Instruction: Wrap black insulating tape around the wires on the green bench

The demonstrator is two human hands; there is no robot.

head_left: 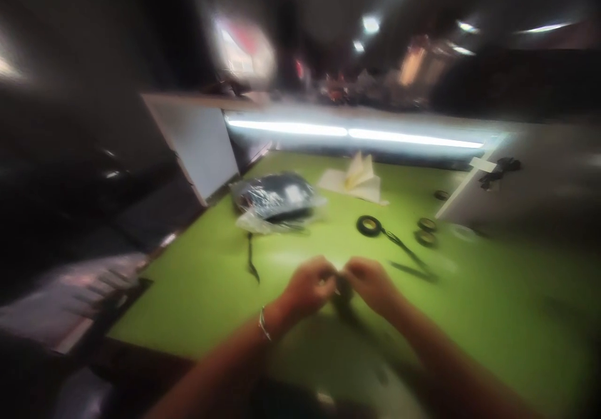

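Over the green table (197, 306), my left hand (313, 284) and my right hand (369, 281) meet near the middle, fingertips almost touching. Both are closed, with fingers pinched together. A small dark item (344, 290) shows between and just below the fingertips; blur hides what it is and which hand grips it. A bracelet circles my left wrist. Beyond my right hand lies a black tape roll (369, 225) with a dark strip (399, 242) trailing from it.
A clear plastic bag with dark contents (277, 196) lies at the back left, a thin black strip (252, 259) in front of it. Folded paper (359, 181) sits at the back. Small rolls (426, 237) lie right. White panels flank the table beneath a lit tube.
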